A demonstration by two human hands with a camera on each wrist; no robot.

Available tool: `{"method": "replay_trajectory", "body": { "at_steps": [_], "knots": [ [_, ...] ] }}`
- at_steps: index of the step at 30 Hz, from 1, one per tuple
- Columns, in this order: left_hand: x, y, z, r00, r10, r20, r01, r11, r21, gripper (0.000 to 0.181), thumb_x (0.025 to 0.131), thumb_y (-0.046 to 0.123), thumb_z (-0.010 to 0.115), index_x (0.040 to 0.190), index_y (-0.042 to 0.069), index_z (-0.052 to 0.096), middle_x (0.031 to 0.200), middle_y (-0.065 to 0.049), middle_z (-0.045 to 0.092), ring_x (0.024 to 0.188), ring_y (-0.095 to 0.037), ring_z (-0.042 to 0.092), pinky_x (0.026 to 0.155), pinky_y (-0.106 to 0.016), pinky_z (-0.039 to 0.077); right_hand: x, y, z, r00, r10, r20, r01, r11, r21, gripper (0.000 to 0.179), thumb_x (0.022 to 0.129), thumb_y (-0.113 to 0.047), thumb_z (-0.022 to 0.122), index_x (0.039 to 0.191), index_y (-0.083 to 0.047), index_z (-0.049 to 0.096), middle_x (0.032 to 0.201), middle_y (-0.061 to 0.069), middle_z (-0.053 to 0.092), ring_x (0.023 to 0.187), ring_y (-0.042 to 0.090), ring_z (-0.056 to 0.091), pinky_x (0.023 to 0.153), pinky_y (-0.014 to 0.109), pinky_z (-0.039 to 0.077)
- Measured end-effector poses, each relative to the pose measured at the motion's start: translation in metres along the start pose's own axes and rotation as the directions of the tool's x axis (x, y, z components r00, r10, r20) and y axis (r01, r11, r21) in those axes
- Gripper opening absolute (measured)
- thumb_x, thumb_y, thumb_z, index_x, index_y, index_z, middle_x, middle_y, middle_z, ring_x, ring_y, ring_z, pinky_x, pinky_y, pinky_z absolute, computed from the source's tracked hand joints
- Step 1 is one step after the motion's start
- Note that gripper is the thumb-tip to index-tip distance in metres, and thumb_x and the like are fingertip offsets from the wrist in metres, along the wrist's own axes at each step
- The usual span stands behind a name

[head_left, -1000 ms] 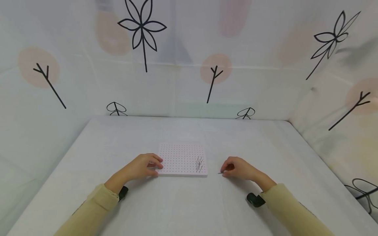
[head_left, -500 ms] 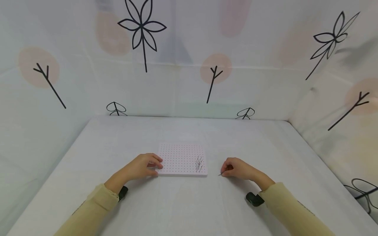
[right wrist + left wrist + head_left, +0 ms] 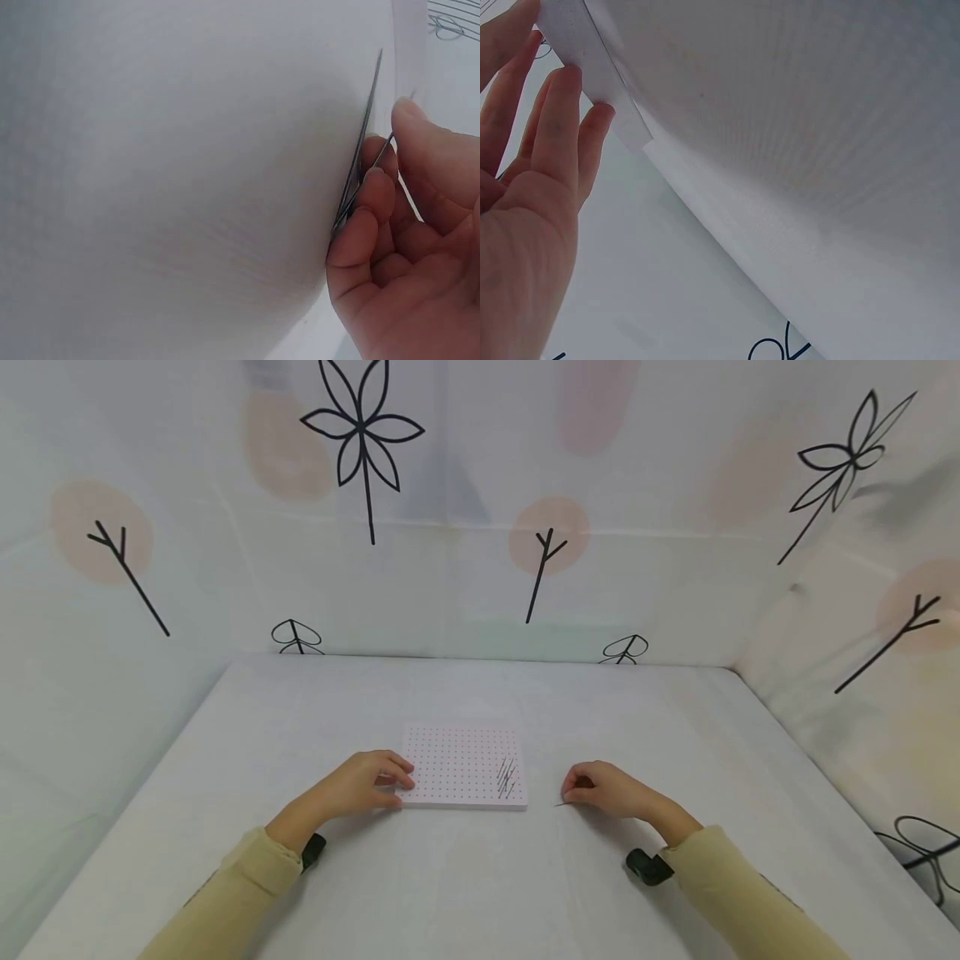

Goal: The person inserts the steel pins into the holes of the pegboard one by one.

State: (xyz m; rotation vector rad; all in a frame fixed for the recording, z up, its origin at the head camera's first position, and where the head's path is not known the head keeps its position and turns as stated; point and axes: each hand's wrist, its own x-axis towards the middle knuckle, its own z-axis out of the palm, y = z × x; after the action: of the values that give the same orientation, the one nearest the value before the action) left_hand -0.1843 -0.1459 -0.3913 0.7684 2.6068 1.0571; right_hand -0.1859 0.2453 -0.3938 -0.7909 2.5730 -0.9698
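A white pegboard [image 3: 457, 767] with a grid of small holes lies on the table. Several thin metal pins [image 3: 507, 779] stand in it near its right edge. At the board's left side is my left hand [image 3: 367, 783]; its nearly straight fingers touch the board's side wall [image 3: 592, 52] in the left wrist view. To the right of the board, my right hand [image 3: 603, 787] pinches a thin metal pin [image 3: 380, 155] between thumb and fingertips. More thin pins [image 3: 365, 124] show beside its curled fingers, close to the white tabletop.
The table [image 3: 480, 885] wears a white cover. Behind it and at both sides hang pale curtains [image 3: 465, 585] printed with black plant drawings. A dark wrist camera [image 3: 648, 867] sits under the right sleeve, and another [image 3: 312, 850] under the left.
My right fingers have shifted slightly on the pins, and the protruding tip looks thinner and a little lower. The left hand and the board have not moved.
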Motion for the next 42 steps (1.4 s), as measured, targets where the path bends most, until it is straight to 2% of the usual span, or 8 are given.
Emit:
{"method": "replay_trajectory", "body": {
  "at_steps": [6,12,18,26,33,42],
  "knots": [
    [0.000,0.000,0.000,1.000,-0.004,-0.001,0.004,1.000,0.006,0.017,0.076,0.002,0.075,0.091,0.007,0.072,0.114,-0.005,0.059,0.110,-0.027,0.054,0.090,-0.033,0.049,0.002,-0.001,-0.001,0.996,0.067,-0.062,-0.067,0.998,-0.005,0.006,0.089,-0.011,0.062,0.089,-0.007,0.057,0.082,-0.002,0.055,0.077,0.015,0.048,0.066,0.024,0.044],
    [-0.001,0.001,0.000,1.000,-0.007,-0.001,0.007,1.000,-0.001,0.017,0.076,0.002,0.075,0.091,0.007,0.071,0.114,-0.005,0.059,0.110,-0.027,0.054,0.090,-0.034,0.049,0.003,-0.005,0.000,0.988,0.058,-0.142,-0.063,0.998,-0.026,0.006,0.089,-0.007,0.061,0.095,-0.006,0.059,0.085,-0.002,0.056,0.079,0.016,0.049,0.066,0.024,0.046],
    [-0.001,0.001,0.000,1.000,-0.002,-0.002,0.002,1.000,0.000,0.017,0.075,0.002,0.075,0.091,0.007,0.072,0.114,-0.006,0.059,0.110,-0.027,0.054,0.090,-0.035,0.049,0.005,-0.008,0.002,0.980,0.073,-0.185,-0.069,0.997,0.029,0.007,0.088,-0.005,0.062,0.094,-0.008,0.059,0.087,-0.001,0.058,0.080,0.018,0.052,0.068,0.025,0.049],
    [-0.002,0.001,-0.001,1.000,0.022,0.000,-0.022,1.000,-0.014,0.018,0.075,0.000,0.075,0.092,0.006,0.071,0.113,-0.006,0.059,0.111,-0.028,0.053,0.090,-0.033,0.049,0.011,-0.012,0.005,0.972,0.058,-0.227,-0.043,0.997,0.068,0.009,0.086,-0.008,0.067,0.091,-0.009,0.060,0.084,-0.001,0.059,0.077,0.018,0.054,0.064,0.024,0.050],
    [-0.001,0.000,-0.002,0.998,0.067,0.005,-0.067,0.998,-0.007,0.018,0.075,-0.002,0.074,0.092,0.003,0.070,0.113,-0.009,0.058,0.108,-0.029,0.055,0.089,-0.030,0.050,0.013,-0.020,0.006,0.963,0.030,-0.267,-0.013,0.998,0.064,0.010,0.084,-0.010,0.069,0.090,-0.009,0.060,0.081,-0.001,0.060,0.074,0.016,0.056,0.063,0.025,0.050],
    [-0.002,0.000,-0.003,0.998,0.068,0.003,-0.068,0.998,-0.008,0.018,0.075,-0.001,0.074,0.092,0.003,0.070,0.113,-0.009,0.058,0.108,-0.029,0.055,0.089,-0.030,0.050,0.019,-0.027,0.009,0.955,0.007,-0.298,0.024,0.995,0.098,0.012,0.084,-0.010,0.069,0.090,-0.007,0.060,0.081,-0.001,0.062,0.074,0.015,0.059,0.064,0.024,0.052]
  ]
}}
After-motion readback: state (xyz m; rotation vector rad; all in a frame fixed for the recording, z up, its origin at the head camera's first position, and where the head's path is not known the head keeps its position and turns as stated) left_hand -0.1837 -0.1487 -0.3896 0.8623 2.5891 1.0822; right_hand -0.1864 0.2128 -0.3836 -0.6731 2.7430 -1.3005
